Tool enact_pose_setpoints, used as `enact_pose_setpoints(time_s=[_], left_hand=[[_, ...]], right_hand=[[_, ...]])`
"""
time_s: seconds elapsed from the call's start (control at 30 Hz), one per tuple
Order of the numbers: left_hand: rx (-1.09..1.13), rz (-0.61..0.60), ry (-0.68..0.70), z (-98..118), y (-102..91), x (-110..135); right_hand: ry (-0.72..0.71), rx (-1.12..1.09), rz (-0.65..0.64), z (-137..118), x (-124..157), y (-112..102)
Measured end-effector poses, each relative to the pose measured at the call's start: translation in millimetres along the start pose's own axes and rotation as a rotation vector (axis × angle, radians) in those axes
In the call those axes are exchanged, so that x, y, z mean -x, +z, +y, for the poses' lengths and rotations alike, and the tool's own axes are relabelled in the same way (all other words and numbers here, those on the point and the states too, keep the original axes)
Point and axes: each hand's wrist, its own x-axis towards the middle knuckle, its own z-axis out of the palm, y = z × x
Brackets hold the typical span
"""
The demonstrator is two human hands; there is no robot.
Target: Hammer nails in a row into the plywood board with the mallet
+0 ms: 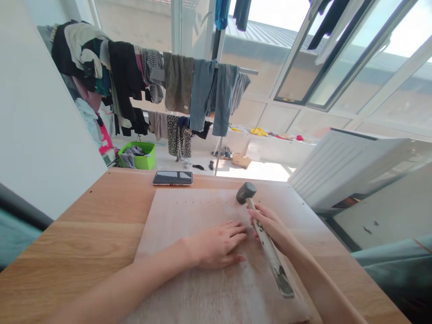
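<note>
My right hand (270, 225) grips a rubber mallet (269, 252) partway along its pale, worn handle. The mallet's dark grey head (246, 192) is near the far part of a pale wooden board (175, 220); whether it touches the wood I cannot tell. Flat on the board, left of the mallet, rests my left hand (221, 245) with its fingers stretched out and nothing held. A row of small dark dots runs across the board's far part.
Under the board is a wood-grain table (87, 238). A phone (173, 178) lies near its far edge. Beyond are a green basket (148, 157) with cloth in it and a rack of hanging clothes (178, 83). A white ribbed panel (347, 166) stands at the right.
</note>
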Motion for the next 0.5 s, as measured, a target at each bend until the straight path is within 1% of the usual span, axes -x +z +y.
enact_pose_setpoints(time_s=[0.07, 0.1, 0.17, 0.23, 0.3, 0.37, 0.43, 0.5], left_hand=[[0.013, 0.018, 0.069, -8.5, -8.7, -15.6], [0.012, 0.027, 0.076, -13.5, -14.9, -24.0], [-0.001, 0.041, 0.014, -23.4, -29.5, -40.7], [0.034, 0.035, -0.086, -31.6, -43.0, -55.2], [0.115, -0.044, -0.151, -37.0, -51.7, -64.8], [0.163, -0.169, -0.178, -39.6, -55.1, -68.2], [0.138, -0.275, -0.189, -40.3, -55.5, -66.5], [0.072, -0.304, -0.207, -40.3, -56.4, -61.8]], right_hand=[[0.021, 0.005, -0.016, 0.9, -3.4, 0.9], [0.019, 0.008, -0.015, 1.9, -4.5, 1.5], [-0.004, 0.009, -0.008, 4.5, -6.4, 2.2], [-0.033, 0.012, -0.005, 7.6, -7.7, 1.9], [-0.05, 0.019, -0.014, 10.6, -8.6, 0.9], [-0.056, 0.024, -0.024, 13.1, -9.1, -0.3], [-0.057, 0.021, -0.031, 15.0, -9.2, -1.2], [-0.052, 0.016, -0.032, 16.2, -8.9, -1.5]])
